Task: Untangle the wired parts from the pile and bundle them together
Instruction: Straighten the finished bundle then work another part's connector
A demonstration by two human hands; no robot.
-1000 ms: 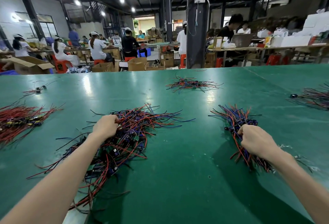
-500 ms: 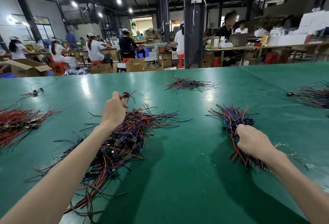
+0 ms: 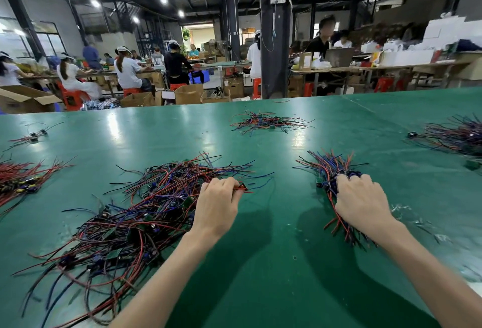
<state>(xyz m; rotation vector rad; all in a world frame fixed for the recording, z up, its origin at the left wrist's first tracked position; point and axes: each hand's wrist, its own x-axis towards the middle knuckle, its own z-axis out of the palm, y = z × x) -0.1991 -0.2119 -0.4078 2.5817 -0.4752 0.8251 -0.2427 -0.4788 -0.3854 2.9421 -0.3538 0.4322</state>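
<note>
Left grip (image 3: 217, 205) pinches red-wired part (image 3: 242, 188) at pile (image 3: 135, 218) edge; right grip (image 3: 361, 202) clenched around wire bundle (image 3: 327, 168) on green counter (image 3: 273, 262); pile, bundle well apart.

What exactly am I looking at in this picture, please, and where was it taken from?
There is no machine here: a person works with two bare hands. The picture comes from a camera worn on that person's head, looking forward and down. On the green table lies a tangled pile of red, blue and black wired parts. The left hand pinches one wired part at the pile's right edge. The right hand has its fingers curled on a tidier bundle of the same parts. A smaller heap lies further back on the table. Behind it, other people sit at workbenches.
</note>
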